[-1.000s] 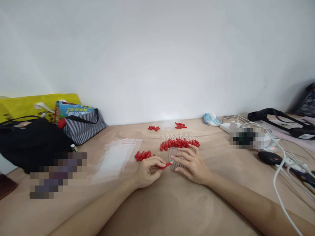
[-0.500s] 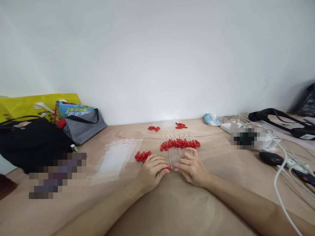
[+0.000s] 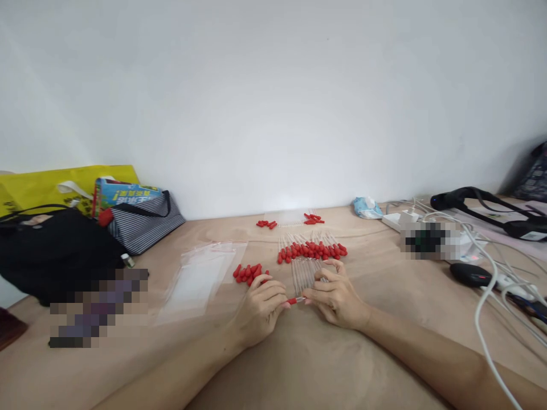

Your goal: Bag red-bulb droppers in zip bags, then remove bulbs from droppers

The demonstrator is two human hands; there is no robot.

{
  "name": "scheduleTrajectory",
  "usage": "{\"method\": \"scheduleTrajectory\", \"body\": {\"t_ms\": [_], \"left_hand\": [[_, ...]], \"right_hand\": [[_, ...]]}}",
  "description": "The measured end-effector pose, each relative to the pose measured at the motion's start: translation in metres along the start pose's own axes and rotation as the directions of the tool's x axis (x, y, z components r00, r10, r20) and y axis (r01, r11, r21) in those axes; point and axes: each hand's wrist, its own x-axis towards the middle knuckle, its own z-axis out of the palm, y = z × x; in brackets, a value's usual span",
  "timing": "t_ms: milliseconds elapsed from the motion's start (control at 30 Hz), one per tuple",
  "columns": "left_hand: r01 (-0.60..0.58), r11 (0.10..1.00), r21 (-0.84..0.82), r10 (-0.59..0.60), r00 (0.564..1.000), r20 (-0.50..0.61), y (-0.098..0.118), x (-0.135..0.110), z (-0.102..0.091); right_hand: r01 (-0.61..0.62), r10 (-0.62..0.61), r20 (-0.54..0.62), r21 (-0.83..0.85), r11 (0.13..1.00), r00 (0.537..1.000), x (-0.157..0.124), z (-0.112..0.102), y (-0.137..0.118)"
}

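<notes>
Between my fingertips lies a dropper, its red rubber bulb (image 3: pixel 292 301) meeting a clear glass tube (image 3: pixel 301 299). My left hand (image 3: pixel 262 307) pinches the bulb end. The tube end is in the closed fingers of my right hand (image 3: pixel 339 296), which hide most of it. Just beyond them, a row of bare glass tubes (image 3: pixel 302 276) lies side by side, partly covered by my right hand. A pile of loose red bulbs (image 3: pixel 247 274) is beside my left fingers. Farther back are several droppers with red bulbs (image 3: pixel 311 249), bulbs toward me.
Clear zip bags (image 3: pixel 199 279) lie at left. Near the wall, another bag (image 3: pixel 287 217) sits between two small groups of red-bulbed droppers. Bags, including a striped one (image 3: pixel 143 225), stand far left. White cables (image 3: pixel 487 307), a black mouse-shaped device (image 3: pixel 470 275) and a headset (image 3: pixel 491 213) occupy the right.
Both hands have come slightly toward me. My left hand has shifted a little left, and more of the bulb and a short length of glass tube now show between my fingers.
</notes>
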Motion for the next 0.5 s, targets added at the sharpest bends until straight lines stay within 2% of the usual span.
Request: {"method": "scheduleTrajectory", "body": {"t_ms": [200,367,433,500], "left_hand": [[0.029,1.000,0.011,-0.030,0.995,0.091,0.003,0.003,-0.005],[0.024,1.000,-0.011,-0.024,0.998,0.064,0.001,-0.001,-0.006],[0.053,0.998,-0.019,-0.052,0.999,0.016,-0.003,-0.005,-0.009],[0.131,0.991,-0.025,-0.132,0.990,-0.051,-0.007,-0.007,-0.015]], "right_hand": [[-0.022,0.022,0.017,0.000,1.000,1.000,0.001,-0.002,-0.002],[-0.030,0.030,0.008,-0.008,1.000,1.000,-0.002,-0.005,0.000],[-0.097,0.097,-0.019,-0.027,0.995,0.995,-0.004,-0.007,0.005],[-0.234,0.232,-0.052,-0.049,0.971,0.971,-0.006,-0.008,0.010]]}}
